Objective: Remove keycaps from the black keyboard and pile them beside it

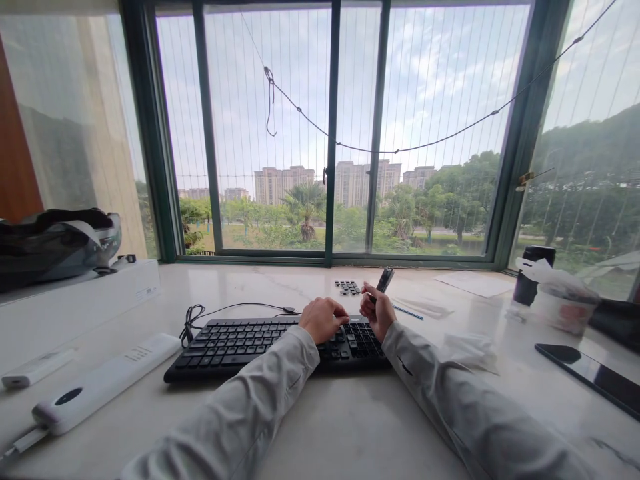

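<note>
Presently, at the far left of the frame, a white box (75, 300) sits on the pale desk (320, 427) with a dark bag (55, 243) resting on top of it. Below it, toward the lower left, lie a small white device (35, 369) and a long white power strip (100, 385).

At centre, a black keyboard (235, 343) lies flat on the desk, its cable (220, 310) coiled just behind its upper left corner. Your left hand (323, 319) rests on the right part of the keyboard, fingers curled down onto the keys, grasping nothing. Just behind the keyboard, a small cluster of loose black keycaps (347, 287) lies on the desk, apart from both hands.

Your right hand (379, 310) is raised just above the keyboard's right end, closed around a small dark tool (385, 279) that stands up and tilts slightly right out of the fingers. What kind of tool it is cannot be told at this size.

Right of that hand, a thin blue pen (407, 311) lies on the desk, and a crumpled white tissue (467, 350) lies near your right sleeve. Farther right, a sheet of paper (475, 283) lies by the window (330, 133). At the right edge stand a dark cup (533, 273) and a round container (563, 307) with white wrapping on top, and a dark phone (593, 377) lies flat in the lower right.
</note>
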`<state>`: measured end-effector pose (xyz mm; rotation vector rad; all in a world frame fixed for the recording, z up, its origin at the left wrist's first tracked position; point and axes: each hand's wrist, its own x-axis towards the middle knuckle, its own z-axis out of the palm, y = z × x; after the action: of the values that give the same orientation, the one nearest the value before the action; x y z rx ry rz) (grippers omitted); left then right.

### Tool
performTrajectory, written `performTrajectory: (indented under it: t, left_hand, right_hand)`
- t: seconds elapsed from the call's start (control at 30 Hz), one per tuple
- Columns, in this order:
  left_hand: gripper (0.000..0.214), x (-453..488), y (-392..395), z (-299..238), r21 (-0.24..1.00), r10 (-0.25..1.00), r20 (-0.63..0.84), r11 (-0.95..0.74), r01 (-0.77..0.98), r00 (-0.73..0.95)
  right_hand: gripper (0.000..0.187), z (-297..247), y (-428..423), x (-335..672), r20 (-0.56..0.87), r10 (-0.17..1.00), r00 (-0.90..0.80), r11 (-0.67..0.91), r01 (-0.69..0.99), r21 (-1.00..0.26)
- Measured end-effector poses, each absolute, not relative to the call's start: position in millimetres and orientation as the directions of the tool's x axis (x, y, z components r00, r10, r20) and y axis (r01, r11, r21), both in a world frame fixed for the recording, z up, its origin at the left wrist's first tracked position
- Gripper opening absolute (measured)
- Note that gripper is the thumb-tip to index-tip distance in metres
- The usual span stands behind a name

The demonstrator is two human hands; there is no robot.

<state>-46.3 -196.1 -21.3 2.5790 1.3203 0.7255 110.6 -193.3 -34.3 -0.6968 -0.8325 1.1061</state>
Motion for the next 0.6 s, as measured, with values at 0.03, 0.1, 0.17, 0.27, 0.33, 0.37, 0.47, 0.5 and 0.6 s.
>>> performTrajectory:
  t: [0.03,0.1,0.17,0.27,0.33,0.37,0.47,0.5,0.6]
  left_hand:
    - [0.025,-46.8,-195.8,-20.9,0.36,0.805,0.329,-0.59,0.723,0.494]
    - [0.024,-47.7,-194.2,-20.9,0.376,0.823,0.278,-0.567,0.733,0.495]
    - [0.026,-48.5,-191.2,-22.1,0.391,0.833,0.232,-0.552,0.736,0.502]
    - [0.032,-49.1,-184.1,-25.8,0.441,0.822,0.197,-0.562,0.7,0.535]
    - [0.035,-49.1,-179.4,-28.4,0.485,0.806,0.188,-0.573,0.661,0.561]
    - [0.036,-49.0,-177.7,-29.5,0.501,0.8,0.185,-0.577,0.645,0.571]
    - [0.036,-48.7,-176.2,-30.7,0.519,0.791,0.168,-0.579,0.629,0.589]
    - [0.036,-48.7,-176.9,-30.5,0.52,0.791,0.158,-0.576,0.631,0.591]
    - [0.036,-48.3,-180.8,-28.7,0.513,0.789,0.136,-0.573,0.639,0.599]
  right_hand:
    - [0.03,-34.4,-194.2,108.7,0.204,0.957,0.207,0.282,-0.492,-0.823]
    - [0.029,-34.8,-196.3,104.8,0.169,0.968,0.184,0.241,-0.516,-0.822]
    - [0.026,-35.4,-198.7,100.8,0.133,0.978,0.162,0.2,-0.528,-0.825]
    - [0.024,-36.6,-201.7,94.7,0.095,0.986,0.133,0.152,-0.533,-0.832]
    - [0.024,-37.6,-203.1,91.2,0.089,0.989,0.12,0.14,-0.534,-0.834]
    - [0.024,-38.2,-203.6,89.8,0.087,0.99,0.113,0.135,-0.532,-0.836]
    - [0.025,-39.2,-205.0,87.1,0.084,0.992,0.097,0.123,-0.518,-0.847]
    - [0.026,-39.3,-205.3,86.6,0.081,0.992,0.094,0.118,-0.514,-0.85]
    - [0.026,-39.2,-205.9,86.1,0.068,0.993,0.096,0.107,-0.506,-0.856]
